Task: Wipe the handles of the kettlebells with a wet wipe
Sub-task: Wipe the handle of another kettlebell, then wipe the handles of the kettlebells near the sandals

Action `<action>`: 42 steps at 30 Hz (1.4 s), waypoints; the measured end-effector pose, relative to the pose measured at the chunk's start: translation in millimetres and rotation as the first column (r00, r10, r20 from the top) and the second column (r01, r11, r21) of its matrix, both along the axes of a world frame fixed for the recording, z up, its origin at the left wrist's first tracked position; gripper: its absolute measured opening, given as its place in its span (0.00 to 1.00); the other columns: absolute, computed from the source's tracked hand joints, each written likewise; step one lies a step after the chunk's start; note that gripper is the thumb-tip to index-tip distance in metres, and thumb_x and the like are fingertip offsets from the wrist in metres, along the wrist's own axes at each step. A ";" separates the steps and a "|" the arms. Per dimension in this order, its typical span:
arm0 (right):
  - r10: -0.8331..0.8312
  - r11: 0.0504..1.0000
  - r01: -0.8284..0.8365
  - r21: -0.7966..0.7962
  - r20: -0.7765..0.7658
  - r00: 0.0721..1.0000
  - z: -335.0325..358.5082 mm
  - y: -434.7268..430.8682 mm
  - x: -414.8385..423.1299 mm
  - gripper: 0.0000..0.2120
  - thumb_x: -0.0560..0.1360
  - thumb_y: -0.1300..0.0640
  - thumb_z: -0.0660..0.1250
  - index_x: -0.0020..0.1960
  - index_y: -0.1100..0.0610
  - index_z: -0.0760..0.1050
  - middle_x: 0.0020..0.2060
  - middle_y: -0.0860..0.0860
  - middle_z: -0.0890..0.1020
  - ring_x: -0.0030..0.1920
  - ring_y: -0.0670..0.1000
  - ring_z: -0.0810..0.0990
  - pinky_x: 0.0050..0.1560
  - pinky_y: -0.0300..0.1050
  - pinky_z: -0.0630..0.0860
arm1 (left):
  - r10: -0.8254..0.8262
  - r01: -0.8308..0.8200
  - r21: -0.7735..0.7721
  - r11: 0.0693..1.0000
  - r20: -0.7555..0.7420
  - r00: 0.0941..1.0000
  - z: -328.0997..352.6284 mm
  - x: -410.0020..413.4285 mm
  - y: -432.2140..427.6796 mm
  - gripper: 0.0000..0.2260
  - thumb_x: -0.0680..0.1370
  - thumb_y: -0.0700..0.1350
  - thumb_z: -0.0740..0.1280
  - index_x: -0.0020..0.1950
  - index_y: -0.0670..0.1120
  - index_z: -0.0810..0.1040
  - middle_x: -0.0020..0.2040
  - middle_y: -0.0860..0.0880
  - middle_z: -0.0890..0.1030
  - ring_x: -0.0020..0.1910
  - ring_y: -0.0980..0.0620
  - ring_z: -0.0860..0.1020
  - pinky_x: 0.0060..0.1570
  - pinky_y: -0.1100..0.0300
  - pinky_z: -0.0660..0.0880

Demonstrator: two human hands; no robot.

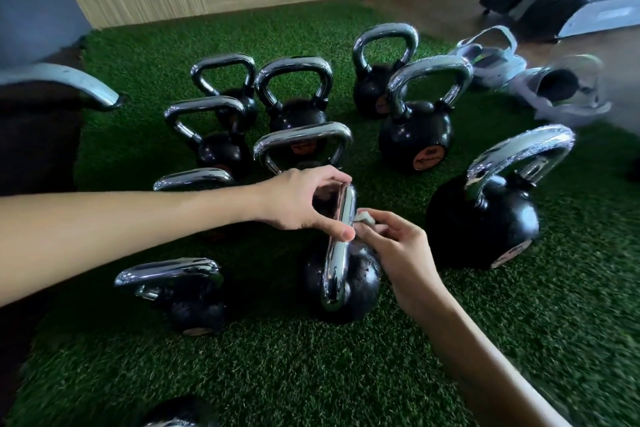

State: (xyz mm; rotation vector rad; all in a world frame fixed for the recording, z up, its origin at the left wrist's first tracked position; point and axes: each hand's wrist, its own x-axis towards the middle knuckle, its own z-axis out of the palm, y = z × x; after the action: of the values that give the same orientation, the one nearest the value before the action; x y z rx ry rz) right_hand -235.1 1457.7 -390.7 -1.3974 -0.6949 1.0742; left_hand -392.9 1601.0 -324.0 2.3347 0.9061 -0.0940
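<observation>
Right hand (398, 253) pinches wet wipe (365, 218) against kettlebell handle (336, 267); left hand (301, 199) grips handle top.

Bare turf (329, 374) in front; kettlebell cluster (298, 114) beyond; big kettlebell (481, 222) on the right

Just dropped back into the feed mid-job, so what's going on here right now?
A person is working on the nearest kettlebell, which stands on green turf. The left hand grips the top of its chrome handle, while the right hand pinches a small grey wet wipe against the handle's side. The other kettlebells stand around it, and neither hand touches them.
</observation>
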 end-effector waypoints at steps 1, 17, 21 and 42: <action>0.013 1.000 -0.013 0.003 -0.059 0.998 3.2 -6.1 -1.2 0.09 0.75 0.62 0.75 0.53 0.53 0.86 0.37 0.54 0.85 0.42 0.53 0.86 0.46 0.50 0.84 | -0.023 0.024 0.013 1.000 -0.028 0.999 2.5 4.5 3.2 0.46 0.61 0.70 0.77 0.75 0.60 0.66 0.74 0.57 0.73 0.73 0.59 0.71 0.70 0.63 0.65; 0.087 0.996 -0.090 -0.007 0.323 0.942 26.9 -52.4 -43.3 0.29 0.58 0.56 0.86 0.54 0.39 0.80 0.47 0.41 0.87 0.49 0.43 0.86 0.51 0.41 0.83 | -0.297 0.265 -0.241 0.934 -0.111 0.948 25.4 31.2 54.2 0.18 0.81 0.44 0.69 0.70 0.50 0.75 0.41 0.70 0.82 0.34 0.67 0.78 0.36 0.72 0.74; 0.093 0.993 -0.116 0.032 0.405 0.910 29.0 -51.6 -52.2 0.16 0.63 0.61 0.80 0.48 0.50 0.83 0.40 0.48 0.87 0.37 0.46 0.83 0.44 0.53 0.84 | -0.292 0.268 -0.226 0.937 -0.082 0.953 23.4 15.4 48.2 0.17 0.77 0.57 0.71 0.65 0.60 0.77 0.55 0.62 0.82 0.35 0.51 0.78 0.42 0.51 0.77; 0.182 0.982 -0.168 -0.091 0.717 0.673 39.9 -2.8 60.8 0.21 0.60 0.52 0.85 0.51 0.41 0.87 0.41 0.37 0.87 0.42 0.35 0.84 0.40 0.28 0.76 | 0.026 -0.040 0.171 0.984 0.081 0.996 3.8 -90.7 -5.2 0.14 0.74 0.64 0.71 0.56 0.61 0.83 0.48 0.64 0.86 0.50 0.71 0.81 0.46 0.72 0.71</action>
State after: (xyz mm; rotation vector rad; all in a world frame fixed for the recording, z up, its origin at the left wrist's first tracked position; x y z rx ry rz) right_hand -174.3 1455.0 -350.8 -1.8114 -1.4254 0.6267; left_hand -483.6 1595.8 -320.1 2.4620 0.9468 0.0929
